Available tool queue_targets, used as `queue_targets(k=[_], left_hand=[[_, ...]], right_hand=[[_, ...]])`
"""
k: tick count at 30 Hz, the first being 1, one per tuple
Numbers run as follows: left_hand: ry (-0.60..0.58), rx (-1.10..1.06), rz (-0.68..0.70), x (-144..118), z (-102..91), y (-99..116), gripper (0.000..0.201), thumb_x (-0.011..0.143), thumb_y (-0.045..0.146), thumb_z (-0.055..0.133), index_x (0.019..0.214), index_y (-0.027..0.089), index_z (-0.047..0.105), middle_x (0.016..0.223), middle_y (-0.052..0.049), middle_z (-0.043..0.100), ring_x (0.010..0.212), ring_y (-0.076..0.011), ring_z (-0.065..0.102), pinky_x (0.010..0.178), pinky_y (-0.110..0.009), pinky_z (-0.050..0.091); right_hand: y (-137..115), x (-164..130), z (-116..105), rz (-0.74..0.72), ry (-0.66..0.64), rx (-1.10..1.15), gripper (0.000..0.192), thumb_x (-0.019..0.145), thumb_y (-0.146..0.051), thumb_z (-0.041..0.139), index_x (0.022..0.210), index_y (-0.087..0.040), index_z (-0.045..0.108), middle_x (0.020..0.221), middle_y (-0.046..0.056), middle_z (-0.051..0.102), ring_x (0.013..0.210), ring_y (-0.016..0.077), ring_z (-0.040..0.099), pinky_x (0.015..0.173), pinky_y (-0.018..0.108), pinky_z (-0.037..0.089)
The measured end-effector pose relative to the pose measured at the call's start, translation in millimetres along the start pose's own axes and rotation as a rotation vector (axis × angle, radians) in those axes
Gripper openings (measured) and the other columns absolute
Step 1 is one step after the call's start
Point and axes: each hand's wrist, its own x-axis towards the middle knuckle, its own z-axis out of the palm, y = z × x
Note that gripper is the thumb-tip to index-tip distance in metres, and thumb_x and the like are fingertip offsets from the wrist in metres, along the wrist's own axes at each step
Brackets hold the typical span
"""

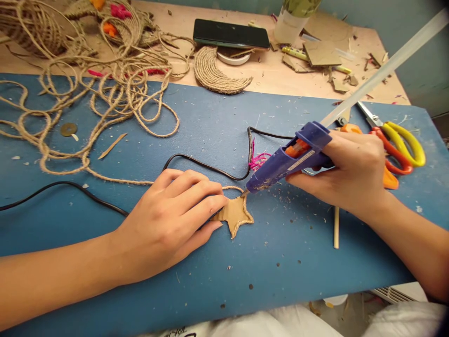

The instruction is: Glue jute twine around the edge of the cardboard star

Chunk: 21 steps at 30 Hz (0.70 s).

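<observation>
Flat on the blue mat (196, 290) lies a small cardboard star (235, 213), with twine glued along part of its edge. My left hand (175, 210) pins the star's left side, fingers closed over it and hiding that part. Loose twine (119, 180) runs from the tangle, under my left fingers, to the star's top point. My right hand (354, 173) is wrapped around a blue hot glue gun (284, 161), tilted down to the left. Its nozzle touches or nearly touches the star's top point. A long translucent glue stick (386, 68) sticks out of its back.
Tangled twine (129, 93) covers the far left. A phone (231, 35) and a twine-covered crescent (217, 75) sit at the back. Scissors (403, 140) lie right, beyond my right hand. A black cord (206, 164) crosses the mat. Cardboard scraps (321, 53) lie at the back right.
</observation>
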Motion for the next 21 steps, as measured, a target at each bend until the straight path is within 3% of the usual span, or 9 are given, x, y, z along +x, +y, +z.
queue_targets(k=[9,15,21], left_hand=[[-0.005,0.010,-0.003,0.0,0.0,-0.5,0.017,0.107,0.018,0.068,0.124,0.015,0.068,0.125,-0.006,0.077,0.114,-0.0249,0.065,0.097,-0.042,0.043],[-0.004,0.009,0.002,-1.2,-0.5,-0.8,0.017,0.107,0.018,0.068,0.123,0.015,0.069,0.124,-0.006,0.077,0.114,-0.0249,0.065,0.098,-0.042,0.044],[-0.002,0.007,0.003,0.9,0.1,-1.0,0.017,0.107,0.018,0.068,0.123,0.015,0.069,0.124,-0.006,0.077,0.114,-0.0245,0.064,0.098,-0.042,0.044]], right_hand=[[-0.1,-0.4,-0.4,0.002,0.000,-0.021,0.019,0.083,-0.012,0.069,0.099,-0.023,0.065,0.090,-0.010,0.076,0.063,0.0042,0.057,0.059,0.021,0.043],[-1.0,-0.7,0.9,-0.014,0.002,-0.015,0.017,0.086,-0.012,0.068,0.099,-0.023,0.065,0.095,-0.009,0.079,0.068,0.0056,0.065,0.062,0.021,0.047],[-0.9,-1.5,-0.1,0.002,-0.005,-0.029,0.015,0.088,-0.016,0.071,0.100,-0.024,0.067,0.090,-0.009,0.076,0.063,0.0065,0.059,0.058,0.023,0.043]])
